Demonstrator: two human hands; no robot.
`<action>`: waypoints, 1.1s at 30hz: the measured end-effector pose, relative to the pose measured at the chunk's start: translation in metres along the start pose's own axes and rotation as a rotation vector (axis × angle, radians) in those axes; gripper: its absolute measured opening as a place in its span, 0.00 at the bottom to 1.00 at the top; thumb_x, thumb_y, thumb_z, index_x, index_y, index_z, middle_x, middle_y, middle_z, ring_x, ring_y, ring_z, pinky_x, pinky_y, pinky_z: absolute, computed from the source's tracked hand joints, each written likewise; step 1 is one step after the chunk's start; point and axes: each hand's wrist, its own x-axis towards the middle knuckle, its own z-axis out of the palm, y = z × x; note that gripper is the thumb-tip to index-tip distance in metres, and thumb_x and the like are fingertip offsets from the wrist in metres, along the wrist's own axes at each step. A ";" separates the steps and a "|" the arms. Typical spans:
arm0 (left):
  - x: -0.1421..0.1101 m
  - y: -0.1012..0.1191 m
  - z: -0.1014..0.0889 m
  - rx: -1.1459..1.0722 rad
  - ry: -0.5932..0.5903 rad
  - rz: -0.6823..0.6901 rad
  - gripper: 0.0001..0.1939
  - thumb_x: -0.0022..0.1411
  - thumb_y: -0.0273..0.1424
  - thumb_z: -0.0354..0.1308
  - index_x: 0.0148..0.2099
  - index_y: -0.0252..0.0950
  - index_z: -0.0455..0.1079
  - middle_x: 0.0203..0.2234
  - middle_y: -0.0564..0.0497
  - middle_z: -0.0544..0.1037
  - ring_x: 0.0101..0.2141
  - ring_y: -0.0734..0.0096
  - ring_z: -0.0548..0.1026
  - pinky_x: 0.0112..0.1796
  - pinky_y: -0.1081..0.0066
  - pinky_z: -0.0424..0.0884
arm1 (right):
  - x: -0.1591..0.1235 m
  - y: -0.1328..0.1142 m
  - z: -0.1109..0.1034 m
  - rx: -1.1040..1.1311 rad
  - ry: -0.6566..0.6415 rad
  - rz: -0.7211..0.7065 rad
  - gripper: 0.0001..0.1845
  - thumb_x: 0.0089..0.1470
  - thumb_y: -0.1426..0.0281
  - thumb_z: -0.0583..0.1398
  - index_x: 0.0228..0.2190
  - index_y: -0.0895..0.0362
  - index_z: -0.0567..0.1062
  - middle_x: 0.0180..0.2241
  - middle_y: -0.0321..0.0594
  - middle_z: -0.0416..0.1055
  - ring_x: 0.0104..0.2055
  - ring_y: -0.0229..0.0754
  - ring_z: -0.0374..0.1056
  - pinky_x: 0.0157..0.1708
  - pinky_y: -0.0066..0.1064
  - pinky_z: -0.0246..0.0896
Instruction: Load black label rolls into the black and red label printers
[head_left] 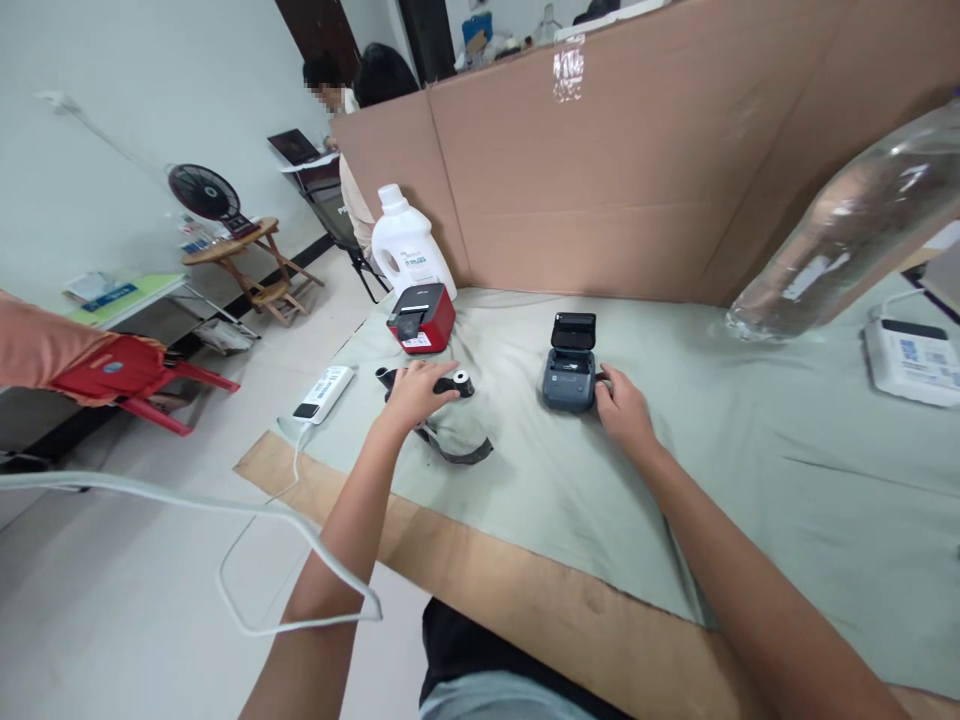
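Note:
My left hand (421, 393) is closed around black ribbon (444, 384) low over the cloth, thumb and fingers towards the right. A small roll with a white core (463, 381) shows just past its fingertips, and a loose strip of the ribbon curls on the cloth below. My right hand (622, 408) grips the right side of a small dark grey label printer (568, 385), whose lid stands raised at the back. Some of the right fingers are hidden behind the printer's edge. Behind my left hand sits a red and black printer (425, 320).
A white jug (412, 240) stands against the cardboard screen (570, 190). White devices lie at left (324, 393) and right (916, 360), the left one with a cable. A large clear bottle (840, 225) leans at right. People are beyond the screen; a red stool (124, 375) is at left.

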 end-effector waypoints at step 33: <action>-0.018 0.174 0.106 -1.359 0.055 -0.163 0.29 0.58 0.41 0.69 0.56 0.34 0.66 0.23 0.57 0.75 0.26 0.74 0.73 0.31 0.74 0.68 | 0.021 -0.067 -0.071 0.048 -0.144 -0.361 0.13 0.63 0.69 0.58 0.47 0.54 0.77 0.44 0.46 0.77 0.45 0.49 0.72 0.46 0.41 0.67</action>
